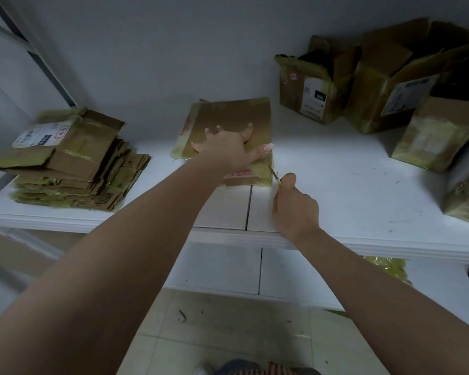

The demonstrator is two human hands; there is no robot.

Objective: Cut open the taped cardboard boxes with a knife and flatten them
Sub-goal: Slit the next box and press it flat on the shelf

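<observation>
cardboard box (pixel 229 115) pressed flat under spread left hand (pixel 225 146); right hand (pixel 295 204) grips knife (pixel 275 175), handle hidden, blade tip at box corner.

Brown box (pixel 228 117), white table (pixel 349 185)

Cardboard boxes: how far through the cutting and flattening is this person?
Done: a stack of flattened boxes lies at the left of the white table. In hand: the left hand presses flat on a taped box while the right hand holds the knife at its near right corner. Left: several boxes at the right stand open but not flattened.
</observation>
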